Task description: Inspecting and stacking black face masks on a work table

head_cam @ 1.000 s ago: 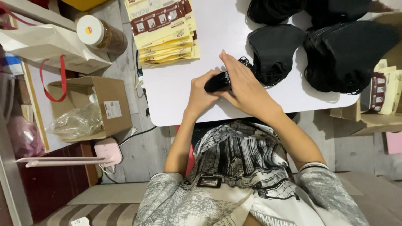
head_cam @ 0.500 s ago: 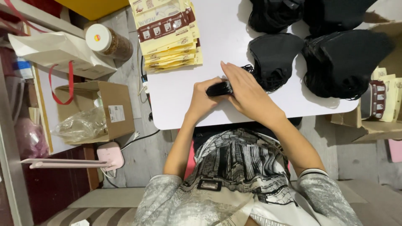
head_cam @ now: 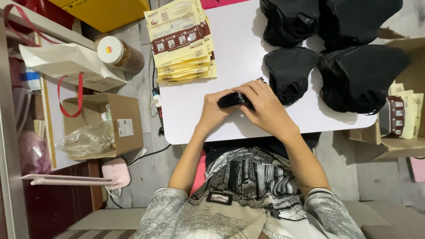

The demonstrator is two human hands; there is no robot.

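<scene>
White rectangular tabletop (head_cam: 199, 110): we hold a small folded black fabric mask (head_cam: 232, 99) near the front edge, left hand (head_cam: 214, 110) gripping its 9 o'clock end, right hand (head_cam: 265, 106) closed over the 3 o'clock end. Stack of yellow paper packets (head_cam: 181, 42) at 11 o'clock; piles of black fabric masks (head_cam: 354, 75) at 2 o'clock.

yellow packets (head_cam: 181, 42) stacked on table (head_cam: 195, 115)

Grey patterned short sleeves (black-and-white print front).
</scene>
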